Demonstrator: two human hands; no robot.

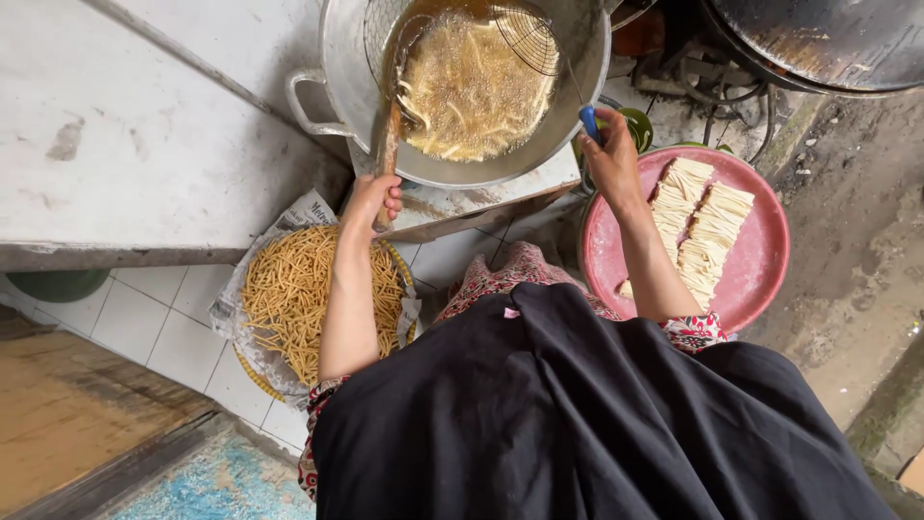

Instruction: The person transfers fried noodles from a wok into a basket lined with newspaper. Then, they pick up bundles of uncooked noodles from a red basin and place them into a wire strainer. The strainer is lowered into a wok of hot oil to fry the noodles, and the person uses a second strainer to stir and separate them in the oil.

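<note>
Over at 9 o'clock there was a scuffed white table (125,144), with a bit of green tub (58,285) poking out underneath it and white floor tiles (144,318) below. Down toward 7 o'clock sat a blue patterned mat (212,481).

Moving in, a paper-lined basket (252,356) was piled with golden fried sticks (289,289), sitting just under the left forearm. The left hand (371,200) was closed around a wooden handle (387,144), which ran up toward 12 o'clock into the oil. So that hand was clamped on the handle, fingers wrapped right round it.

Up at 12 o'clock was the big metal wok (346,58), side handle (303,104) sticking out at its 9 o'clock. It was full of bubbling oil with pale dough strips (472,96) frying in it. A wire skimmer (525,34) sat at the far rim of the wok, its thin wire stem coming down to the right hand.

The right hand (608,154) was at roughly 1 o'clock, pinched shut on the skimmer's blue grip (588,119). The two hands were well apart, one either side of the wok.

Right of that hand was a round pink tray (751,270) with two bundles of raw pale strips (698,226) laid side by side. A green bowl (637,125) peeked out just behind the hand. At 2 o'clock a dark metal pan (828,39) hung over the edge, with bare dirty ground (857,241) below it.
</note>
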